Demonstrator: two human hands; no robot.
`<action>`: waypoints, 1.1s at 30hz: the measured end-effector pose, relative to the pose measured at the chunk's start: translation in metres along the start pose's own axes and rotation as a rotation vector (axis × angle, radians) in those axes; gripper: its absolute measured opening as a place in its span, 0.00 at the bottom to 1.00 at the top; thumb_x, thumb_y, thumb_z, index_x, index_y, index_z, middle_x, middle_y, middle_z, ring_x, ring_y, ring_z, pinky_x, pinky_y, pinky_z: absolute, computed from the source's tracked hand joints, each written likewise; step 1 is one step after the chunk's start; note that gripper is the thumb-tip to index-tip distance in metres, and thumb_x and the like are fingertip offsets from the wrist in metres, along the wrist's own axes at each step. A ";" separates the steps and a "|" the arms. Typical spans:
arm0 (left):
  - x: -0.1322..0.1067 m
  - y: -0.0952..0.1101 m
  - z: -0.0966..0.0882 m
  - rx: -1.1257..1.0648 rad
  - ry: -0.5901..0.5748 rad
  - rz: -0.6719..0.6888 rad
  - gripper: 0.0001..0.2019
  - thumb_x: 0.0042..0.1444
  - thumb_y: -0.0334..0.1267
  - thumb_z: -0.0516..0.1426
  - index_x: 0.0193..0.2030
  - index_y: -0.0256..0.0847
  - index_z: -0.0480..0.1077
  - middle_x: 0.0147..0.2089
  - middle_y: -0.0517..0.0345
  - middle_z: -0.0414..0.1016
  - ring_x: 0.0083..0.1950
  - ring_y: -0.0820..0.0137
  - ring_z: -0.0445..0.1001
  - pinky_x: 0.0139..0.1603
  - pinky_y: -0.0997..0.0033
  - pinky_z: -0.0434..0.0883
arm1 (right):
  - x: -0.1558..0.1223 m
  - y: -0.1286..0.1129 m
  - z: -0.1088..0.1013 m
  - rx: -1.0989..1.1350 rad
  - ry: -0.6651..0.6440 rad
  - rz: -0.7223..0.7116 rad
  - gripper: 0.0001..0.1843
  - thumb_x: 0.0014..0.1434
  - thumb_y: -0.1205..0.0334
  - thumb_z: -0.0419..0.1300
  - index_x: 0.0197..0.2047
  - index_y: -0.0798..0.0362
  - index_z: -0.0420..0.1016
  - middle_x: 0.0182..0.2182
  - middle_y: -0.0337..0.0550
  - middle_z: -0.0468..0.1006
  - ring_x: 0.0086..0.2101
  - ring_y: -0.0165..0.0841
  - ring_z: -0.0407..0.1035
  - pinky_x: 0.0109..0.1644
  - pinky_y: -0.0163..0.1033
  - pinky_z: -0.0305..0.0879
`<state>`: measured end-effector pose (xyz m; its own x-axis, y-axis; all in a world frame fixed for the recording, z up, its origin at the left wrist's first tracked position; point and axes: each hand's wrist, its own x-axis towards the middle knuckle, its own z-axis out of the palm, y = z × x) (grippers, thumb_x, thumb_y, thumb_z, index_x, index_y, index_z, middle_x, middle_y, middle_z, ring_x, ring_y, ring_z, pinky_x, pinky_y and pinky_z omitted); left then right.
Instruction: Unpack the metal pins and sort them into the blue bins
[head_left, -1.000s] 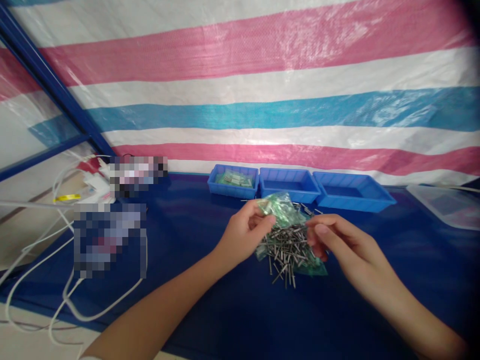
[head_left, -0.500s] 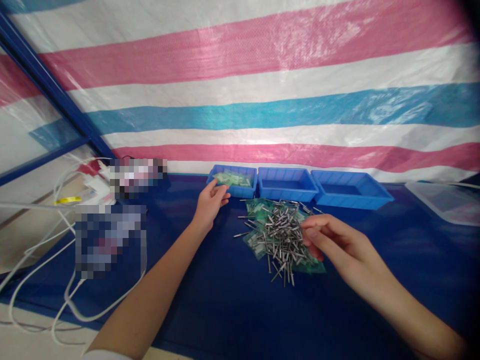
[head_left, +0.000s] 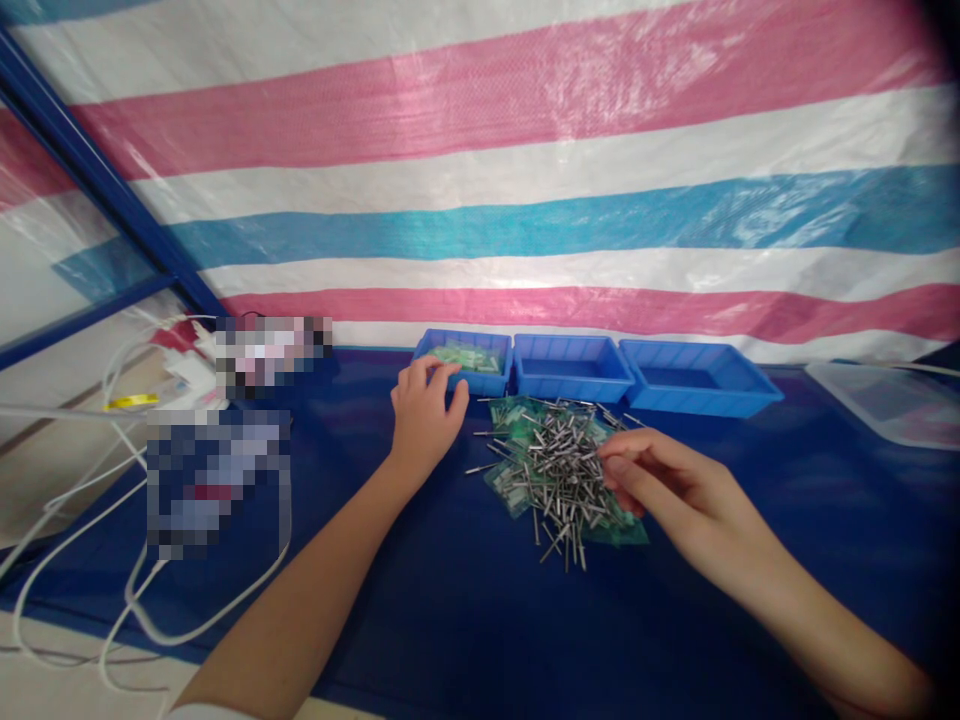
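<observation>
A heap of short metal pins (head_left: 564, 468) lies on small green plastic bags (head_left: 517, 488) on the blue table (head_left: 465, 620). My right hand (head_left: 660, 478) rests at the heap's right edge, thumb and forefinger pinched together on pins. My left hand (head_left: 424, 412) is at the near left corner of the leftmost blue bin (head_left: 466, 362), fingers curled over its rim, holding nothing I can see. That bin contains green bags.
Two more blue bins, the middle one (head_left: 574, 367) and the right one (head_left: 697, 390), stand in a row at the back. A clear plastic tray (head_left: 892, 402) sits far right. White cables (head_left: 142, 560) loop at the left edge. A striped tarp hangs behind.
My left hand carried a green bag from the heap to the leftmost bin and let it go; it now sits curled at the bin's corner. My right hand has barely moved.
</observation>
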<state>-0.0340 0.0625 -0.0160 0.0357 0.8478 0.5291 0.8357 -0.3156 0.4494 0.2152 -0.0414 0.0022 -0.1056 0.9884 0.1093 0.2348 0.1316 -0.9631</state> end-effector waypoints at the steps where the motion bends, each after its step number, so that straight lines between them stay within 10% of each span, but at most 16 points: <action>1: -0.001 0.002 -0.001 0.095 -0.021 0.065 0.14 0.62 0.42 0.52 0.51 0.44 0.71 0.57 0.50 0.68 0.60 0.57 0.62 0.59 0.51 0.60 | 0.000 0.000 0.000 -0.005 -0.003 -0.008 0.11 0.62 0.53 0.57 0.39 0.51 0.71 0.27 0.38 0.69 0.26 0.28 0.64 0.28 0.34 0.63; 9: -0.004 -0.002 0.003 0.300 -0.115 0.138 0.23 0.64 0.50 0.49 0.63 0.45 0.62 0.65 0.50 0.63 0.69 0.52 0.52 0.65 0.39 0.49 | 0.001 0.006 -0.001 -0.066 -0.038 -0.061 0.08 0.63 0.55 0.56 0.40 0.50 0.72 0.25 0.36 0.69 0.25 0.28 0.65 0.28 0.33 0.63; 16: -0.006 0.014 -0.011 0.055 -0.129 0.419 0.13 0.63 0.40 0.52 0.49 0.41 0.73 0.57 0.50 0.70 0.65 0.58 0.59 0.65 0.53 0.58 | 0.002 0.001 -0.005 -0.396 -0.029 -0.244 0.05 0.63 0.63 0.54 0.40 0.51 0.72 0.31 0.41 0.75 0.30 0.31 0.68 0.34 0.36 0.64; 26: -0.016 0.042 -0.024 -0.146 -0.602 0.528 0.09 0.59 0.32 0.51 0.42 0.42 0.71 0.39 0.57 0.75 0.40 0.69 0.73 0.43 0.71 0.67 | 0.006 -0.013 -0.013 -0.832 -0.288 -0.505 0.08 0.52 0.74 0.57 0.34 0.52 0.71 0.31 0.43 0.74 0.35 0.37 0.67 0.42 0.43 0.63; 33: -0.027 0.046 -0.033 0.168 -0.757 0.464 0.29 0.43 0.64 0.61 0.40 0.40 0.67 0.39 0.54 0.72 0.40 0.61 0.72 0.38 0.66 0.68 | 0.009 -0.007 -0.016 -0.887 -0.259 -0.492 0.04 0.59 0.68 0.56 0.33 0.53 0.71 0.29 0.43 0.73 0.33 0.36 0.66 0.40 0.42 0.62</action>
<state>-0.0144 0.0114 0.0144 0.6908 0.7230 -0.0110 0.7143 -0.6799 0.1659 0.2281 -0.0318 0.0134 -0.5611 0.7778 0.2830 0.7232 0.6270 -0.2894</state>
